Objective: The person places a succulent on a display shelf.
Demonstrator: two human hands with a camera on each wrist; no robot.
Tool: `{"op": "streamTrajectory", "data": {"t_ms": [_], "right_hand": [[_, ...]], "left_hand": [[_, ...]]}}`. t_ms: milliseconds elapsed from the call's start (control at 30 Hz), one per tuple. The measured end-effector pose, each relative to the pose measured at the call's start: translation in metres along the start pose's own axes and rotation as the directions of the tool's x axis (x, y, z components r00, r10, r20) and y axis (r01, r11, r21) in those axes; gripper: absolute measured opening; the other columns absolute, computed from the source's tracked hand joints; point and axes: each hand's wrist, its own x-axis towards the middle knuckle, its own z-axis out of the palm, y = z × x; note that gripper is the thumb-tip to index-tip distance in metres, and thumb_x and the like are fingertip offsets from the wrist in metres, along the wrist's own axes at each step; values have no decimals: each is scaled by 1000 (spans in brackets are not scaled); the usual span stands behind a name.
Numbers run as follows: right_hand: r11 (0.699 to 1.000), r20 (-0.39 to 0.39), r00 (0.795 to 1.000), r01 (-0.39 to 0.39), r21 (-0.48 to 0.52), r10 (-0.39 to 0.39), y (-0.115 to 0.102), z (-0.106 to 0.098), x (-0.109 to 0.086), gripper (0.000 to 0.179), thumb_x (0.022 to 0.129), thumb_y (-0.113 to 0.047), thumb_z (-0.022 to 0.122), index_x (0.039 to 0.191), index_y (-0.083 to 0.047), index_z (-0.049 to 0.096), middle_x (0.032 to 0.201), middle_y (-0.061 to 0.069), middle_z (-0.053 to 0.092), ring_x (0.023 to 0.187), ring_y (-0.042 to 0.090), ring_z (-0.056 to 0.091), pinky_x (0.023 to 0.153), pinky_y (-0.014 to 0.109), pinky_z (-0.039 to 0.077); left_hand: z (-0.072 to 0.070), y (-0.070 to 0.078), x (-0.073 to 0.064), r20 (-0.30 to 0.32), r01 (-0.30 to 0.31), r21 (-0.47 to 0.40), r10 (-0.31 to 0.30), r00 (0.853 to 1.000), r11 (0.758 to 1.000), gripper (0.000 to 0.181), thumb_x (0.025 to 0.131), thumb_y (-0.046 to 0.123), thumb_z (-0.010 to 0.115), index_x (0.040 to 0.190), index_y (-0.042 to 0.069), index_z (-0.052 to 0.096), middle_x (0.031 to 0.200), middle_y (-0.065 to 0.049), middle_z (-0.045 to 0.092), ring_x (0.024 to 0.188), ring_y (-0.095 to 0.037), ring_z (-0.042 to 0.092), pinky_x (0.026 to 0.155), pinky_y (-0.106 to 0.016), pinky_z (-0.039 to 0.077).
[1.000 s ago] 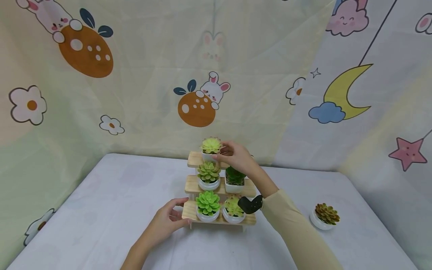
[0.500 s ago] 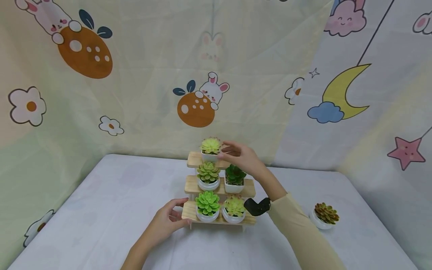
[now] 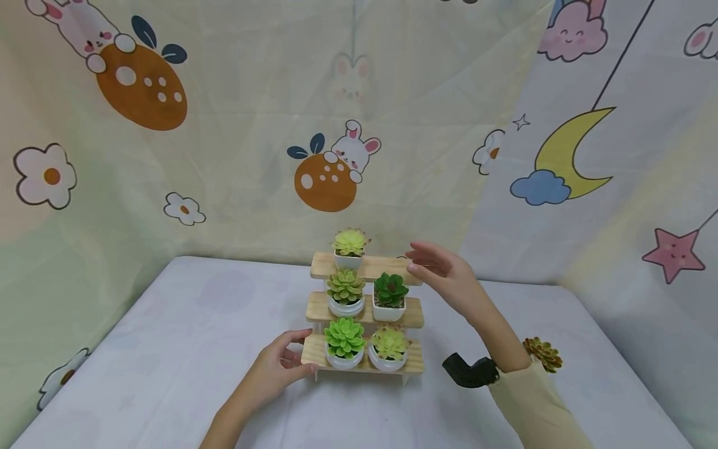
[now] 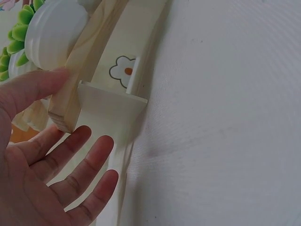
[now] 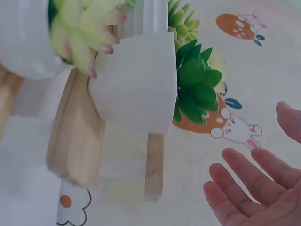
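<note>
A three-tier wooden plant stand (image 3: 384, 268) holds several small potted succulents. On the top tier, at the left, is a pale green succulent (image 3: 350, 242) in a white pot. The middle tier bears a green succulent (image 3: 345, 285) and a dark green succulent (image 3: 390, 289) in a square pot. Two more, a bright green succulent (image 3: 344, 337) and a pink-tipped succulent (image 3: 389, 342), occupy the bottom tier. My left hand (image 3: 275, 363) holds the bottom tier's left end between thumb and fingers. Holding nothing, my right hand (image 3: 445, 274) hovers right of the top tier, fingers extended.
A brown succulent (image 3: 541, 354) stands on the white-covered table (image 3: 185, 349) at the right, its pot hidden behind the right forearm. Behind the table hangs a printed cloth (image 3: 247, 156). A black band (image 3: 470, 370) juts from the right wrist.
My right hand has let go of the top-tier pot and moved right, away from it. The pot stays on the tier. The left hand has kept its place.
</note>
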Motion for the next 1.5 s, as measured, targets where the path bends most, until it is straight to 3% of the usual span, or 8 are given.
{"op": "streamTrajectory", "data": {"t_ms": [467, 600, 700, 833, 933, 1133, 1367, 1500], "right_hand": [[975, -153, 987, -75, -208, 44, 39, -28, -55, 63, 87, -38, 64, 140, -15, 40, 137, 10, 49, 124, 29, 46, 96, 48, 42], [966, -183, 981, -113, -232, 71, 52, -41, -69, 64, 87, -39, 64, 141, -15, 39, 138, 10, 48, 124, 27, 45, 90, 21, 46], [958, -211, 974, -135, -253, 82, 61, -52, -79, 63, 87, -39, 63, 141, -17, 39, 137, 9, 49, 120, 10, 46, 80, 2, 38], [951, -238, 965, -170, -259, 108, 74, -67, -90, 63, 88, -36, 63, 143, -18, 37, 138, 13, 48, 106, -19, 39, 76, 1, 37], [944, -249, 958, -206, -258, 140, 83, -75, -98, 64, 88, -37, 62, 144, -18, 35, 139, 13, 46, 101, -26, 33, 74, 1, 37], [925, -303, 928, -295, -238, 218, 104, -88, -113, 65, 88, -40, 61, 144, -17, 35, 139, 9, 45, 100, -23, 34, 72, -1, 35], [873, -323, 881, -428, -234, 345, 133, -97, -125, 75, 88, -48, 58, 145, -9, 29, 140, 22, 39, 92, -20, 30, 66, -1, 33], [846, -245, 858, -498, -190, 451, 148, -104, -129, 86, 88, -50, 55, 148, -4, 15, 146, 28, 26, 123, 14, 40, 94, 31, 44]], "left_hand": [[0, -5, 1, -5, -32, 16, 32, 999, 999, 63, 73, 22, 79, 129, 16, 52, 122, -7, 53, 86, -14, 59, 66, -29, 48], [1, -4, 1, -7, -27, 27, 27, 1000, 999, 62, 72, 25, 79, 128, 17, 53, 121, -7, 53, 86, -14, 59, 67, -29, 48], [2, -3, 1, -6, -22, 27, 22, 1000, 999, 62, 72, 27, 80, 127, 19, 54, 121, -7, 54, 85, -15, 60, 67, -29, 48], [2, -3, 2, -4, -20, 31, 20, 1000, 999, 62, 72, 27, 80, 128, 19, 54, 120, -7, 54, 86, -14, 60, 67, -29, 48], [1, -3, 2, -8, -20, 36, 20, 1000, 999, 63, 72, 27, 80, 128, 18, 53, 120, -7, 54, 86, -14, 59, 67, -30, 48], [0, -4, 1, -5, -32, 23, 32, 999, 999, 63, 73, 24, 79, 129, 17, 52, 121, -7, 53, 87, -14, 59, 67, -30, 48], [0, -4, 0, -5, -27, 19, 28, 1000, 999, 62, 73, 23, 79, 129, 16, 52, 122, -7, 53, 87, -14, 59, 68, -29, 48], [0, -3, 0, -5, -25, 14, 25, 1000, 1000, 62, 73, 22, 79, 129, 16, 52, 122, -7, 53, 87, -15, 59, 68, -30, 48]]}}
